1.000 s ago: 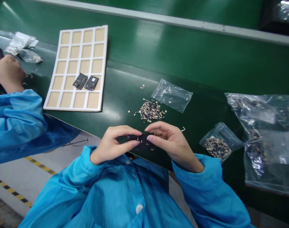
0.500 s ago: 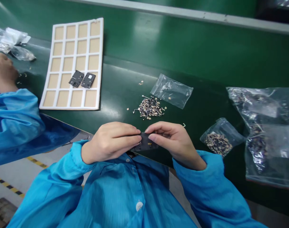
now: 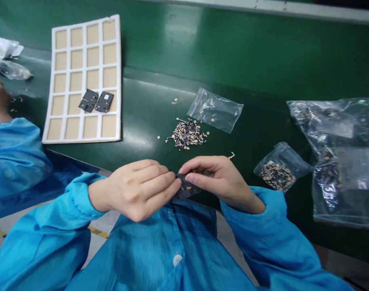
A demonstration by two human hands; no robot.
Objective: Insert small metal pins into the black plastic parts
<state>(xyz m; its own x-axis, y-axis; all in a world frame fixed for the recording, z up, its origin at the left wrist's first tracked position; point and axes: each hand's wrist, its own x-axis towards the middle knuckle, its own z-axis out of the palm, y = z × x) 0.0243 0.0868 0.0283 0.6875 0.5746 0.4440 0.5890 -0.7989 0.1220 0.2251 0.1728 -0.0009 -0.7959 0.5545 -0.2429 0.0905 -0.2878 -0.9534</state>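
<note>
My left hand [image 3: 142, 188] and my right hand [image 3: 216, 178] meet at the near edge of the green belt, both pinching one small flat black part [image 3: 186, 190] between fingertips and thumbs. Most of the part is hidden by my fingers. Just beyond my hands lies a loose pile of tiny metal pieces [image 3: 187, 134]. A white tray [image 3: 116, 81] with tan pockets lies at the far left, and two black parts [image 3: 96, 101] rest in its pockets.
An empty clear bag [image 3: 215, 109] lies beyond the pile. A small bag of tiny pieces [image 3: 278, 169] and a large clear bag [image 3: 338, 157] lie at the right. A co-worker's blue sleeve [image 3: 14, 157] and hand are at the left, near more bags [image 3: 8, 60].
My left hand has turned knuckles-up and closed further over the black part. The view has shifted, so the tray and bags sit lower-left in the picture.
</note>
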